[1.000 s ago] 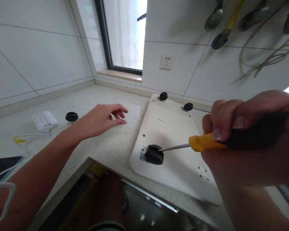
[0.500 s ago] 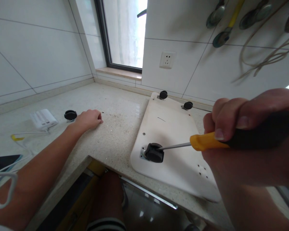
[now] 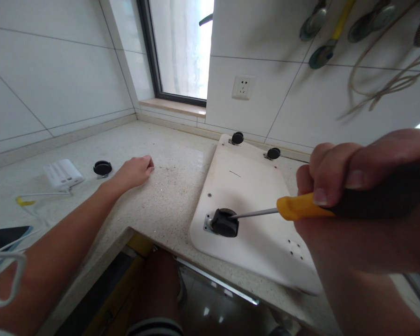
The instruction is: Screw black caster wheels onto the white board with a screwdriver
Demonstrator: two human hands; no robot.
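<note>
My right hand (image 3: 339, 182) is wrapped round the yellow and black handle of a screwdriver (image 3: 301, 207). Its metal shaft points left, and the tip meets or passes behind a black caster wheel (image 3: 226, 223) at the board's near left corner; the exact contact is hidden. The white board (image 3: 241, 186) lies flat on the counter, with two more casters (image 3: 237, 138) along its far edge. At its near right corner are several bare screw holes (image 3: 295, 249). My left hand (image 3: 136, 171) rests on the counter with curled fingers; whatever they pinch is hidden.
A loose caster (image 3: 102, 168) sits left of my left hand, beside a white power bank (image 3: 63, 173) with a cable. A dark phone-like object (image 3: 7, 237) lies at far left. Valves (image 3: 322, 56) and a wall socket (image 3: 243, 87) are on the tiled wall. The counter edge (image 3: 182, 259) runs in front.
My left hand has shifted slightly right and away from me, over the spot where a small dark speck lay. The screwdriver and board have barely moved.
</note>
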